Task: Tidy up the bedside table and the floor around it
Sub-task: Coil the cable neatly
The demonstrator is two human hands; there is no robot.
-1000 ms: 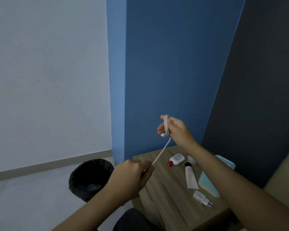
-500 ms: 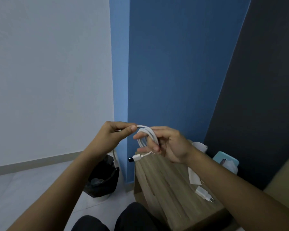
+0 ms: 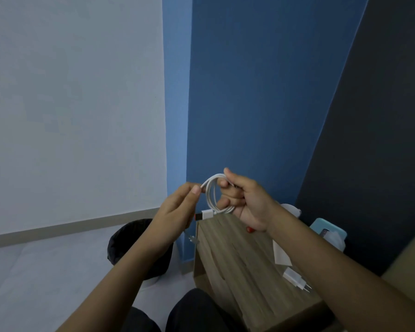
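A white charging cable [image 3: 211, 195] is wound into a small coil held in the air above the left corner of the wooden bedside table [image 3: 240, 267]. My right hand [image 3: 244, 202] grips the coil, with fingers curled through the loops. My left hand [image 3: 177, 207] pinches the cable at the coil's upper left. The USB plug [image 3: 203, 214] sticks out below the coil. On the table lie a white charger plug [image 3: 296, 280] and a white tube [image 3: 280, 255], partly hidden by my right forearm.
A black waste bin [image 3: 127, 238] stands on the grey floor left of the table. A light-blue object [image 3: 331, 233] and a white item [image 3: 291, 209] sit at the table's back against the dark wall. A small red cap [image 3: 249, 229] peeks below my right wrist. My dark-trousered knees [image 3: 197, 310] are below.
The loose end of the cable has been wound onto the coil. My left hand rose from low near the bin up to the coil, and both hands now meet above the table's corner.
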